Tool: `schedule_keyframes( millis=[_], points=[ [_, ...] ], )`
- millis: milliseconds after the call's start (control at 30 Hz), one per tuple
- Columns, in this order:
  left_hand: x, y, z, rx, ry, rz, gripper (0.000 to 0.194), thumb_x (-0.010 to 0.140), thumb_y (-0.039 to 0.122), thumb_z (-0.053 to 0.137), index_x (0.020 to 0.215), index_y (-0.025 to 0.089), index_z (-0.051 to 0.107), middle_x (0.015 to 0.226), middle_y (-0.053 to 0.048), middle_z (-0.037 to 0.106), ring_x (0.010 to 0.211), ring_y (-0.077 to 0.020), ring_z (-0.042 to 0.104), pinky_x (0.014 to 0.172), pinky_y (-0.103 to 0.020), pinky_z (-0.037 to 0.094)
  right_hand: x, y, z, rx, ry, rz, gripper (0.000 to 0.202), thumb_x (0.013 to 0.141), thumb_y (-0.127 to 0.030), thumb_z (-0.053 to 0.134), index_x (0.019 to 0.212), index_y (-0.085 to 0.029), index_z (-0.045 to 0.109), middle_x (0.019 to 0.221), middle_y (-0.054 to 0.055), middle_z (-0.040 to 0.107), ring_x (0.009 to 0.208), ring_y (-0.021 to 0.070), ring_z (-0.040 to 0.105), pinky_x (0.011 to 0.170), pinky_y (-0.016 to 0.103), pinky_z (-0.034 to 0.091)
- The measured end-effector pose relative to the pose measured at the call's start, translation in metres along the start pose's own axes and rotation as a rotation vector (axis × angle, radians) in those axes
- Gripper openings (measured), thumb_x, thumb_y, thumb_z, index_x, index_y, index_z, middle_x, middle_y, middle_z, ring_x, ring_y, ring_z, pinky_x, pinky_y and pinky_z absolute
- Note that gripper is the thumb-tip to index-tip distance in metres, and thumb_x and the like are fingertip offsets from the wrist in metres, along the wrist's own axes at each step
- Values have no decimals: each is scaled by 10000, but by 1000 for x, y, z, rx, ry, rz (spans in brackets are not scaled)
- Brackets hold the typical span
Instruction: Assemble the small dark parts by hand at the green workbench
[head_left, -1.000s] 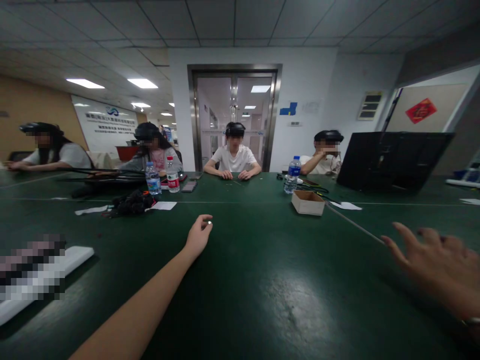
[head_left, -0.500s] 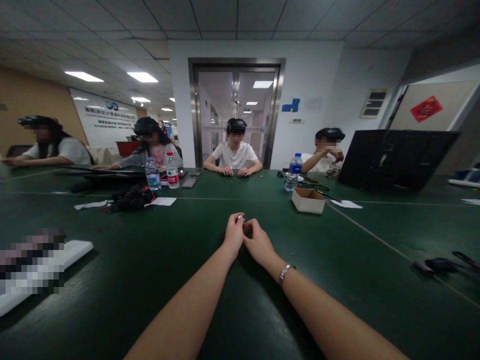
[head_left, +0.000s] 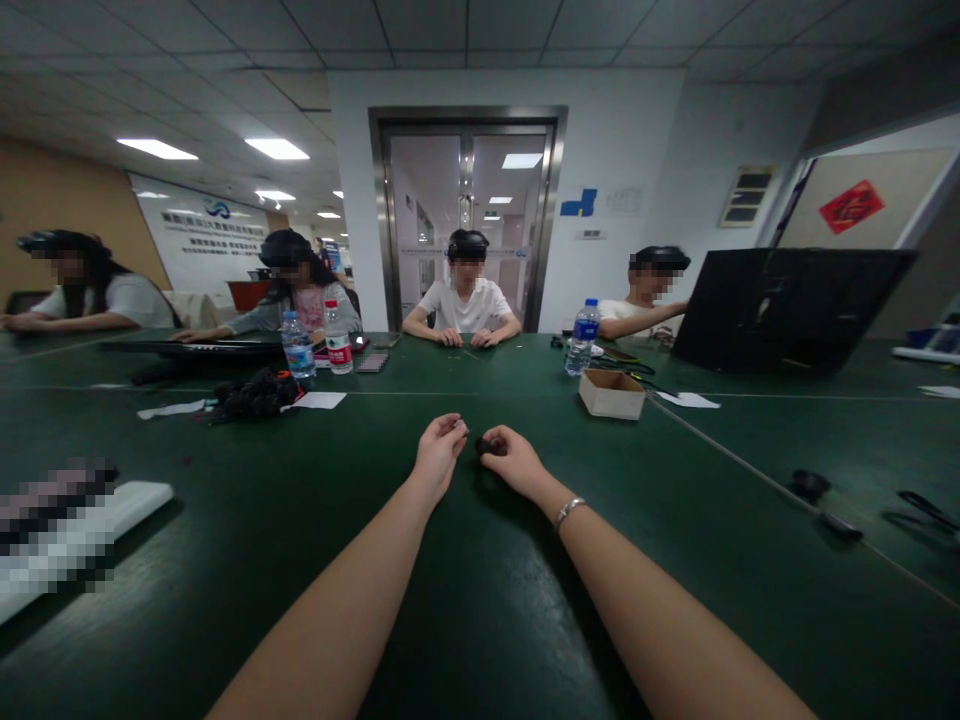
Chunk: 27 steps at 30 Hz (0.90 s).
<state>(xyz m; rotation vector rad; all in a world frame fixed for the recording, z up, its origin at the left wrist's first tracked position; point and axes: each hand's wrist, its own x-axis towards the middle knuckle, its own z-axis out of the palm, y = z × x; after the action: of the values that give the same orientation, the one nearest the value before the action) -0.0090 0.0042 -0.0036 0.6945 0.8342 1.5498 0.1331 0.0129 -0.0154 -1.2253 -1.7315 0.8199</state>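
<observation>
My left hand [head_left: 441,455] is above the green table in front of me, fingers and thumb pinched together. Something small is at its fingertips, too tiny to name. A short gap to the right, my right hand [head_left: 516,462], with a silver bracelet [head_left: 568,512] at the wrist, grips a small dark lump [head_left: 487,446] between thumb and fingers. The kind of this dark piece cannot be made out, and the fingers cover part of it.
Beyond my hands stand an open cardboard box [head_left: 611,396], water bottles [head_left: 582,338] and a tangled black heap [head_left: 259,395]. A white slab-like object [head_left: 142,500] lies at left. A black monitor [head_left: 795,305] is at right. Several people sit across the table.
My hands, together before, are now apart; the left has moved left. The dark piece in my right hand shows more. Across at right, a person has lowered a hand from the face towards the monitor.
</observation>
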Motion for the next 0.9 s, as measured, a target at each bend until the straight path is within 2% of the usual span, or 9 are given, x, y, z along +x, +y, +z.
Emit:
schedule_keyframes(
  millis=[100, 267, 433, 700, 900],
  points=[
    [-2, 5, -5, 14, -35, -41, 174, 748, 21, 614, 824, 165, 552, 836, -8, 605, 792, -77, 616, 881, -268, 476, -3, 2, -1, 12, -9, -65, 217, 613, -145, 600, 825, -174, 571, 751, -18, 591, 672, 117, 532, 641, 251, 422],
    [-5, 3, -6, 143, -121, -27, 184, 703, 39, 672, 809, 148, 569, 812, -17, 599, 784, -93, 612, 890, -306, 486, -5, 2, -1, 15, 10, -37, 223, 659, -247, 637, 860, -183, 565, 718, -26, 577, 639, 116, 517, 602, 249, 409],
    [-5, 2, -9, 270, -126, 39, 191, 671, 81, 710, 814, 141, 598, 815, -18, 587, 789, -112, 613, 889, -345, 494, -5, -3, -4, -49, 10, -60, 210, 688, -247, 627, 882, -186, 573, 712, -27, 550, 648, 121, 504, 609, 254, 400],
    [-3, -1, -13, 374, -140, 101, 162, 672, 117, 720, 807, 135, 632, 865, -45, 604, 830, -141, 623, 888, -365, 507, -8, -8, -7, -110, 26, -123, 208, 705, -253, 626, 903, -206, 583, 908, 6, 590, 677, 114, 508, 644, 264, 417],
    [-3, -2, -13, 431, -141, 105, 149, 698, 135, 701, 831, 137, 635, 889, -55, 610, 805, -139, 628, 855, -351, 519, -9, -8, -6, -91, 23, -156, 195, 723, -244, 610, 913, -206, 590, 930, 14, 618, 797, 140, 558, 701, 277, 429]
  ],
)
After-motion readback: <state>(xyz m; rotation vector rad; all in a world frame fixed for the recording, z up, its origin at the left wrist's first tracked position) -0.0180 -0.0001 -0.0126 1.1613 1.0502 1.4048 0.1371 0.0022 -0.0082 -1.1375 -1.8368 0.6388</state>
